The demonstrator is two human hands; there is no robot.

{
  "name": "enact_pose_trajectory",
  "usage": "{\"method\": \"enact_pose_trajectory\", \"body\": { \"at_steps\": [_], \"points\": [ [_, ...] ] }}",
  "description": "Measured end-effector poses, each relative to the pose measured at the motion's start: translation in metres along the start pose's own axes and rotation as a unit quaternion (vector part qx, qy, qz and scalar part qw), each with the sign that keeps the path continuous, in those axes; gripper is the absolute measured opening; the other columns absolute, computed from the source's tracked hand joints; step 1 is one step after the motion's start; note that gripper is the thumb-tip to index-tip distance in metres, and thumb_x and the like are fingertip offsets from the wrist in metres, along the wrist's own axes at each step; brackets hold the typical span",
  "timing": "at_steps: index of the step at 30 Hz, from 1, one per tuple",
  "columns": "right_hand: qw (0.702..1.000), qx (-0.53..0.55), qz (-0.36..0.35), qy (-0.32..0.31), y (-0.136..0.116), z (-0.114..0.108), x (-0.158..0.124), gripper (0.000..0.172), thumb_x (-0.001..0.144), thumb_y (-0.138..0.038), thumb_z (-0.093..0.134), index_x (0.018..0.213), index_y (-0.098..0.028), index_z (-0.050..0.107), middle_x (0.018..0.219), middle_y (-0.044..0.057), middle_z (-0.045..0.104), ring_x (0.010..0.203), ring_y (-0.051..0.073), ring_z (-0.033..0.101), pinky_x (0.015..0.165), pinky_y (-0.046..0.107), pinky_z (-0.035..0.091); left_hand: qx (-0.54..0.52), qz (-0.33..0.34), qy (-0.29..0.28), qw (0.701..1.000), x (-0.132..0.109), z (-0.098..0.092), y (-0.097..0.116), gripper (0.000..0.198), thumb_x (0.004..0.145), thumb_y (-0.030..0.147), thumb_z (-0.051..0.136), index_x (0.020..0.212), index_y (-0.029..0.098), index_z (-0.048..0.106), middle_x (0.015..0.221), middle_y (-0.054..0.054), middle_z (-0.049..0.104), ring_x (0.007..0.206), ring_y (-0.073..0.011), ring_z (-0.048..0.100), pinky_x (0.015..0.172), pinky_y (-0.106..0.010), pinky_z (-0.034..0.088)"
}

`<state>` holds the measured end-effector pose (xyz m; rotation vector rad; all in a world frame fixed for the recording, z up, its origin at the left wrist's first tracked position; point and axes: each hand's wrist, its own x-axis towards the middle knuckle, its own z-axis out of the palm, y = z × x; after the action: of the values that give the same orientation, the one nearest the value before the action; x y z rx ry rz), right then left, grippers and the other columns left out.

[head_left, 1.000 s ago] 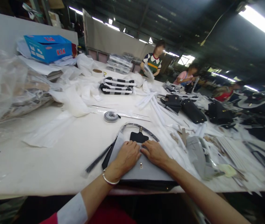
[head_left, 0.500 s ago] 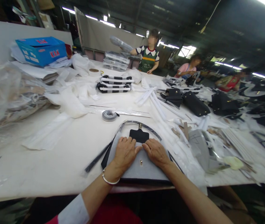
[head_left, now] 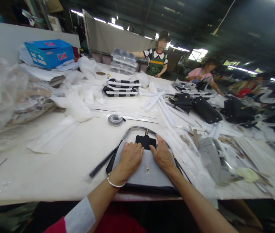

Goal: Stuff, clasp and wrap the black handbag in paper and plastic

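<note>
A handbag (head_left: 141,177) with a light grey covering and black sides lies at the table's near edge, a small gold clasp (head_left: 147,169) on its front. My left hand (head_left: 131,157) is curled over the upper edge of the bag, its fingertips hidden behind that edge. Lying on the right side of the same edge, my right hand (head_left: 163,157) has its thumb apart and its fingers stretched forward. A black tab (head_left: 144,141) with a gold fitting shows between the hands. Beyond it arches the film-wrapped handle (head_left: 131,130).
A rolled grey strap (head_left: 115,119) lies ahead. Black bags (head_left: 206,110) and white foam strips (head_left: 165,111) are to the right, near a grey bag-shaped piece (head_left: 208,158). Plastic wrapping (head_left: 4,100) and a blue box (head_left: 48,53) stand left. A co-worker (head_left: 157,61) is across the table.
My right hand's fingers have straightened and spread forward from a curled pose. My left hand's thumb has drawn in. The co-worker's raised packet now rests on the stack; the view has shifted slightly.
</note>
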<state>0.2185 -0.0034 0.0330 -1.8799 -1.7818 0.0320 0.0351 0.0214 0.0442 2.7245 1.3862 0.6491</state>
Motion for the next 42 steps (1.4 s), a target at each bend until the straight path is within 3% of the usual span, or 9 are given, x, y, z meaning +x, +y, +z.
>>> {"method": "enact_pose_trajectory", "body": {
  "at_steps": [2,6,11,17,21,24,31,38,42],
  "points": [
    [1.000,0.004,-0.003,-0.017,0.004,0.005,0.001,0.063,0.093,-0.038,0.048,0.148,-0.012,0.032,0.151,0.020,0.040,0.141,0.031,0.037,0.114,0.051,0.035,-0.006,0.001,0.003,1.000,-0.001,0.001,-0.001,0.023,0.100,0.026,0.041,0.086,0.017,0.058,0.079,-0.008,0.065,0.081,-0.0255,0.060,0.077,-0.041,0.039],
    [0.993,0.106,0.043,-0.036,0.010,0.005,0.005,0.068,0.085,-0.037,0.056,0.146,-0.016,0.035,0.142,0.017,0.049,0.131,0.029,0.048,0.110,0.049,0.039,-0.027,-0.007,0.015,1.000,-0.001,0.006,-0.002,0.024,0.100,0.026,0.041,0.085,0.017,0.058,0.079,-0.009,0.065,0.081,-0.0268,0.060,0.078,-0.043,0.040],
    [0.962,0.261,0.078,0.015,0.008,-0.011,0.003,0.067,0.078,-0.046,0.066,0.136,-0.018,0.048,0.103,0.007,0.061,0.093,0.022,0.062,0.087,0.040,0.053,-0.054,-0.034,0.038,0.997,-0.001,0.009,-0.003,0.019,0.095,0.016,0.040,0.089,0.016,0.057,0.077,-0.009,0.063,0.079,-0.0257,0.060,0.077,-0.042,0.041],
    [0.982,0.168,-0.085,-0.001,-0.006,-0.024,-0.013,0.027,0.086,-0.040,0.063,0.108,-0.026,0.071,0.077,0.002,0.057,0.077,0.020,0.056,0.080,0.039,0.050,-0.121,-0.121,0.086,0.982,0.000,0.009,-0.010,0.027,0.086,0.001,0.033,0.101,0.015,0.050,0.094,-0.012,0.060,0.087,-0.0245,0.060,0.080,-0.039,0.047],
    [0.982,0.133,-0.132,0.006,-0.012,-0.030,-0.021,0.017,0.090,-0.031,0.058,0.096,-0.025,0.072,0.096,0.009,0.064,0.095,0.024,0.060,0.089,0.044,0.050,-0.179,-0.144,0.118,0.966,0.002,0.012,-0.018,0.035,0.081,-0.002,0.031,0.103,0.020,0.046,0.099,-0.008,0.057,0.096,-0.0208,0.058,0.091,-0.037,0.049],
    [0.967,0.159,-0.193,-0.041,-0.013,-0.035,-0.026,0.018,0.091,-0.022,0.052,0.095,-0.025,0.069,0.112,0.010,0.066,0.106,0.024,0.061,0.093,0.044,0.052,-0.213,-0.148,0.127,0.957,0.003,0.014,-0.021,0.038,0.077,-0.003,0.032,0.103,0.020,0.045,0.099,-0.007,0.057,0.098,-0.0199,0.059,0.095,-0.038,0.049],
    [0.942,0.109,-0.265,-0.175,-0.026,-0.062,-0.025,0.033,0.093,-0.026,0.055,0.124,-0.027,0.064,0.114,0.009,0.068,0.107,0.023,0.063,0.095,0.041,0.053,-0.246,-0.149,0.121,0.950,0.004,0.013,-0.019,0.035,0.077,-0.001,0.034,0.102,0.018,0.048,0.102,-0.009,0.058,0.101,-0.0210,0.057,0.098,-0.039,0.047],
    [0.950,0.119,-0.217,-0.192,-0.033,-0.072,-0.034,0.026,0.093,-0.031,0.058,0.117,-0.027,0.069,0.116,0.006,0.071,0.110,0.022,0.065,0.099,0.041,0.053,-0.249,-0.149,0.120,0.949,0.005,0.011,-0.017,0.035,0.076,-0.001,0.035,0.100,0.018,0.051,0.099,-0.007,0.057,0.098,-0.0197,0.057,0.098,-0.038,0.047],
    [0.943,0.117,-0.233,-0.205,-0.033,-0.071,-0.042,0.021,0.094,-0.028,0.057,0.109,-0.027,0.071,0.109,0.003,0.074,0.115,0.022,0.065,0.101,0.039,0.052,-0.249,-0.141,0.118,0.951,0.004,0.010,-0.018,0.035,0.075,-0.002,0.035,0.100,0.018,0.051,0.099,-0.008,0.057,0.098,-0.0197,0.056,0.098,-0.037,0.047]
  ]
}}
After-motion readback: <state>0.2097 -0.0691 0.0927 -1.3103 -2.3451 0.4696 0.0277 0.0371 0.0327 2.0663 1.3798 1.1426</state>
